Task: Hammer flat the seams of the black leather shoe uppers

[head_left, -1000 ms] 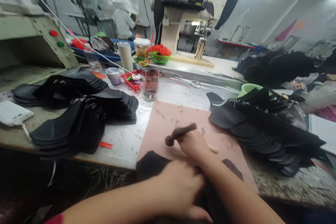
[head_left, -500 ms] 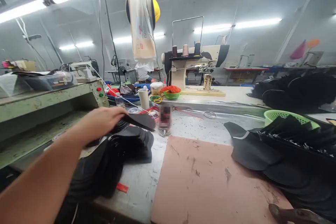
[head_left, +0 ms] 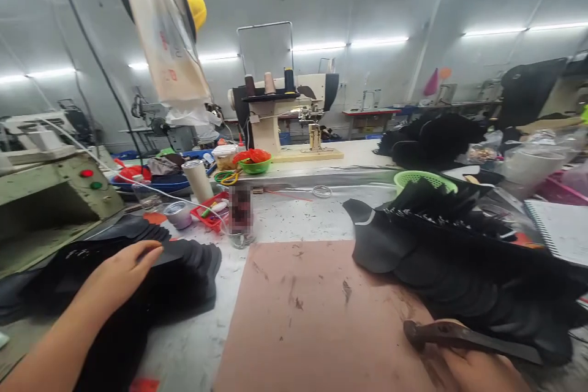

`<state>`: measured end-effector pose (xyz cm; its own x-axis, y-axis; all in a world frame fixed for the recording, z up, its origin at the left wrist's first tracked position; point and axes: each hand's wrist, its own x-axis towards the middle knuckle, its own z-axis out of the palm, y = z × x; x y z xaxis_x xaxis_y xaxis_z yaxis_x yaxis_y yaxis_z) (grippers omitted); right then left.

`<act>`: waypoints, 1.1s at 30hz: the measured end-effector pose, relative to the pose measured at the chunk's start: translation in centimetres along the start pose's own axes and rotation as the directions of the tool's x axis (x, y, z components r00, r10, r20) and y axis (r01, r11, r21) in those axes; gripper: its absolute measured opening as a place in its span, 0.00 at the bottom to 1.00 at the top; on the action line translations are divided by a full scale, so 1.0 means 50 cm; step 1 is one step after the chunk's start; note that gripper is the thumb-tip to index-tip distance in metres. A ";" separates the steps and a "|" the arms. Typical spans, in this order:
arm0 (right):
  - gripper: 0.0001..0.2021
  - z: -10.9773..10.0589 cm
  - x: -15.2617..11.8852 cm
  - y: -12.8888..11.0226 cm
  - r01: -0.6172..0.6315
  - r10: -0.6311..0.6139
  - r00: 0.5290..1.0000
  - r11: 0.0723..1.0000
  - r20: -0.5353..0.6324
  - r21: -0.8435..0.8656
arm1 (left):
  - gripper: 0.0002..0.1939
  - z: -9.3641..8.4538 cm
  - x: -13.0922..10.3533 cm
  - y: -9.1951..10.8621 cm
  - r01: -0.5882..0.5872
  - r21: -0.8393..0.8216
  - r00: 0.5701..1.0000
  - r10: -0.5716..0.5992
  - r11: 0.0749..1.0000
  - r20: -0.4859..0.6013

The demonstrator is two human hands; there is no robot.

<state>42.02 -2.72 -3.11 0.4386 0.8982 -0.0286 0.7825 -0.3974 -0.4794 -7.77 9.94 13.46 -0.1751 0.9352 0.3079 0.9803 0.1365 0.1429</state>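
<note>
My left hand (head_left: 122, 272) is at the left-hand stack of black cut pieces (head_left: 188, 266), which look like leather. Its thumb and fingers are closed at the edge of a black piece on top. At the bottom right, my right hand (head_left: 480, 372) is wrapped round a hammer (head_left: 478, 338), the dark metal head facing up; the lower part of this hand is cut off by the frame. A pinkish board (head_left: 316, 312) with dark scuffs lies between my hands. Along its right side, more black pieces (head_left: 441, 263) lie fanned in an overlapping row.
Behind the board are a red tray (head_left: 212, 211), a white tumbler (head_left: 197, 180), a small tub (head_left: 178, 214) and a green bowl (head_left: 255, 165). A sewing machine (head_left: 275, 116) stands further back. A green basket (head_left: 425, 180) and a spiral notebook (head_left: 558, 229) are at the right.
The view has swung right, bringing my right hand and more of the hammer into sight. My left hand has come down and nearer; the black piece it held raised no longer stands out.
</note>
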 end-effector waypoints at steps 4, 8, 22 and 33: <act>0.11 0.002 -0.012 -0.022 -0.058 0.055 0.997 0.997 -0.052 -0.048 | 0.18 0.090 0.001 0.263 -0.386 -0.157 0.896 0.410 0.909 0.171; 0.11 0.013 -0.012 -0.036 -0.046 0.025 0.988 0.990 -0.155 -0.132 | 0.17 0.210 -0.080 0.525 -0.672 -0.343 0.639 0.748 0.656 0.178; 0.14 0.043 -0.035 -0.005 -0.030 -0.031 0.963 0.975 -0.269 -0.221 | 0.23 0.212 -0.091 0.455 -0.661 -0.465 0.607 0.784 0.588 0.128; 0.14 0.011 -0.043 -0.031 -0.048 0.012 0.979 0.984 -0.202 -0.173 | 0.25 0.099 -0.195 0.298 -0.528 -0.457 0.400 0.685 0.715 0.609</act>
<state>39.62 -3.95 -2.79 0.5285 0.8367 0.1432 0.8251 -0.4667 -0.3185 9.00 4.48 7.92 0.6571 0.6669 -0.3514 0.7518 -0.5459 0.3698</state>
